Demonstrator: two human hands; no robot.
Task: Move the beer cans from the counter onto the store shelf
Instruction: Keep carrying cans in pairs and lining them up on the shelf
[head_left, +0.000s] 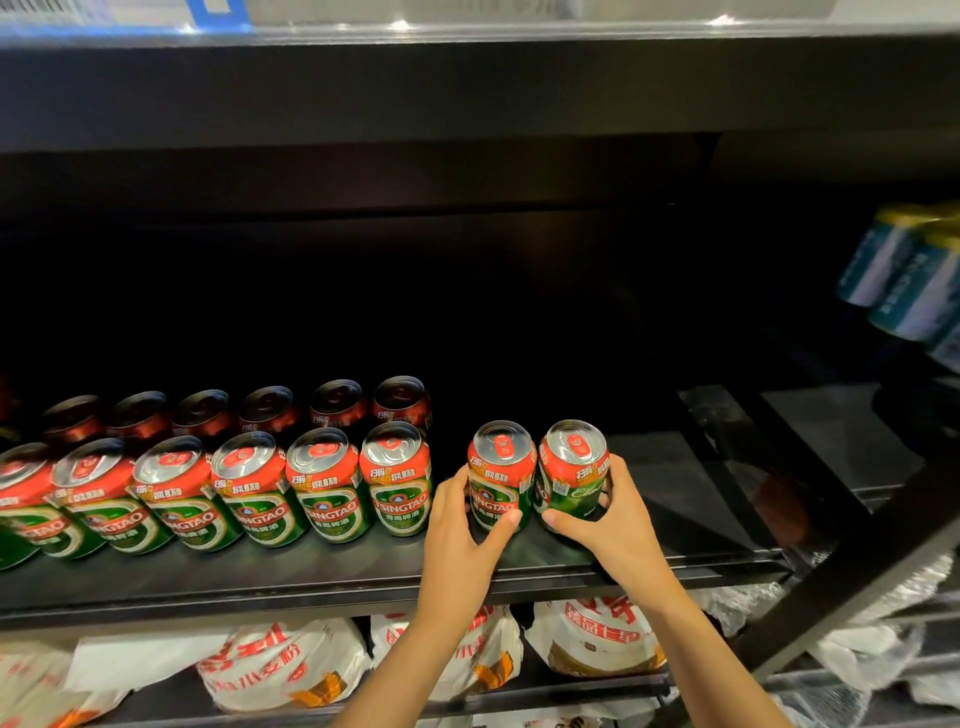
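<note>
I have one beer can in each hand, both standing upright on the dark store shelf (649, 525), side by side and just touching. My left hand (462, 530) wraps the left can (501, 473) with fingers curled round its left side and thumb across the front; my right hand (613, 514) grips the right can (574, 470) the same way from the right. They feel, I judge, like full cans: stiff-walled, fairly heavy, smooth and a little slippery, so the mid-body wrap is the place to hold, not the rim. To their left stands the front row of cans (249, 488), with a back row (270, 410) behind it in shadow. A small gap lies between the row's last can (397, 478) and mine, so I would slide left to close it without knocking that neighbour. The shelf's front edge is near my wrists. To the right the shelf is open up to a black upright (727, 467); blue cans (904, 275) sit beyond. Flour bags (587, 639) lie below.
</note>
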